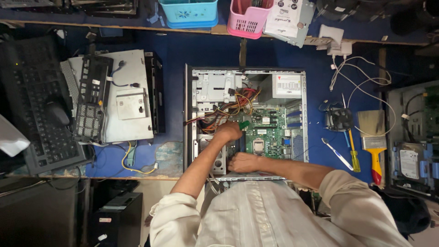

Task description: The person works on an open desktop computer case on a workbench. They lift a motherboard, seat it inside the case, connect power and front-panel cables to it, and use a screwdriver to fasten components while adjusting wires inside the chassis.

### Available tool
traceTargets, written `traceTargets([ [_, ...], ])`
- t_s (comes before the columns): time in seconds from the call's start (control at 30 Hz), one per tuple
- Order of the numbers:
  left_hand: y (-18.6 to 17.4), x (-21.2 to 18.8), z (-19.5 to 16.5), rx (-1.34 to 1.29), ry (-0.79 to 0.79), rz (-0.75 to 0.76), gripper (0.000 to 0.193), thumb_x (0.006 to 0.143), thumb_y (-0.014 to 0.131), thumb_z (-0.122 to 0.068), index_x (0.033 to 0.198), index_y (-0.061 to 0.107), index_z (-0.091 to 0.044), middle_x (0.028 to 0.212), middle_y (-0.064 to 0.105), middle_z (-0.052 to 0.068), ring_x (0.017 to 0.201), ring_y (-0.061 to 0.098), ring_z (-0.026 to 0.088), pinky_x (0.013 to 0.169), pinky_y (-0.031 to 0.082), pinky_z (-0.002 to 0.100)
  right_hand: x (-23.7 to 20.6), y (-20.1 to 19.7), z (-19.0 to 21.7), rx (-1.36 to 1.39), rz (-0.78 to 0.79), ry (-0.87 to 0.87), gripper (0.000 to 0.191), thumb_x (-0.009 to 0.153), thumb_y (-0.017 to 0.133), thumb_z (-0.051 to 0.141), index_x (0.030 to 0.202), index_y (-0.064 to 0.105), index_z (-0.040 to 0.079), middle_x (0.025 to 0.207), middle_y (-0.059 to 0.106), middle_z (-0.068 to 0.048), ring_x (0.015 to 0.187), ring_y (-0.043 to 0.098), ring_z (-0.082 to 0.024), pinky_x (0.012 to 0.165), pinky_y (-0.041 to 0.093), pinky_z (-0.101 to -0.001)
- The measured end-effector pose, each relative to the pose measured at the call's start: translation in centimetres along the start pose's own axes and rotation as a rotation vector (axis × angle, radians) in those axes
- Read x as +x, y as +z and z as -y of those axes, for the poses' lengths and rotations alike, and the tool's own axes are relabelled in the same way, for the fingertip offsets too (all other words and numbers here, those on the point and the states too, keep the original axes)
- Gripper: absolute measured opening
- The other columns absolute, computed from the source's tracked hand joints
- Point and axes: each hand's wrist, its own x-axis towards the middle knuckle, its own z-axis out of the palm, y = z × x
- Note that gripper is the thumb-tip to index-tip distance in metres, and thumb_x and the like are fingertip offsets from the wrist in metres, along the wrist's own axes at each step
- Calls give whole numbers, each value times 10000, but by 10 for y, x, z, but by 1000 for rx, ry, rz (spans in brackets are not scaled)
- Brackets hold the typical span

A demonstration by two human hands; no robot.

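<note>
Inside the open grey metal computer case (201,87), the left hand (227,131) curls closed on its green motherboard (267,132); the right hand (243,162) presses flat beside.

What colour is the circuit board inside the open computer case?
Green circuit board, clearest in the head view.
</note>
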Motion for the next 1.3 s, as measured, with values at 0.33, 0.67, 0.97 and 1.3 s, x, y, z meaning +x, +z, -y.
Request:
traceTargets([
  [0.33, 7, 10, 5, 64, 80, -91, 380, 870, 590, -263, 1116, 743, -18, 1106, 732, 203, 927, 727, 335, 862, 583, 454, 1, 2, -2, 141, -12, 17, 155, 863, 564, 218, 896, 607, 73, 817, 638, -96, 792, 673, -288, 670, 516, -427],
  [0.67, 2, 3, 3, 7, -7, 8, 379, 896, 549, -251, 1096, 745, 5, 1075, 772, 193, 875, 800, 328, 850, 612, 440, 6, -1, 0, 144, 94, 79, 112, 890, 568, 179, 874, 626, 84, 768, 652, -94, 743, 687, -298, 630, 521, -448],
  [0.97, 1, 0, 3, -7, -4, 19, 353, 895, 545, -213, 1060, 749, 23, 999, 785, 191, 747, 790, 312, 791, 622, 429, 3, -1, -1, 122, 50, 33, 119, 846, 593, 166, 919, 622, 76, 811, 655, -87, 828, 693, -293, 679, 540, -433],
  [1.3, 2, 0, 4, -4, 11, 13, 357, 903, 552, -231, 1071, 738, 24, 1005, 780, 186, 737, 786, 304, 790, 620, 424, -2, -4, -1, 176, 108, 47, 144, 861, 581, 160, 956, 636, 68, 940, 656, -115, 884, 692, -299, 675, 544, -444],
])
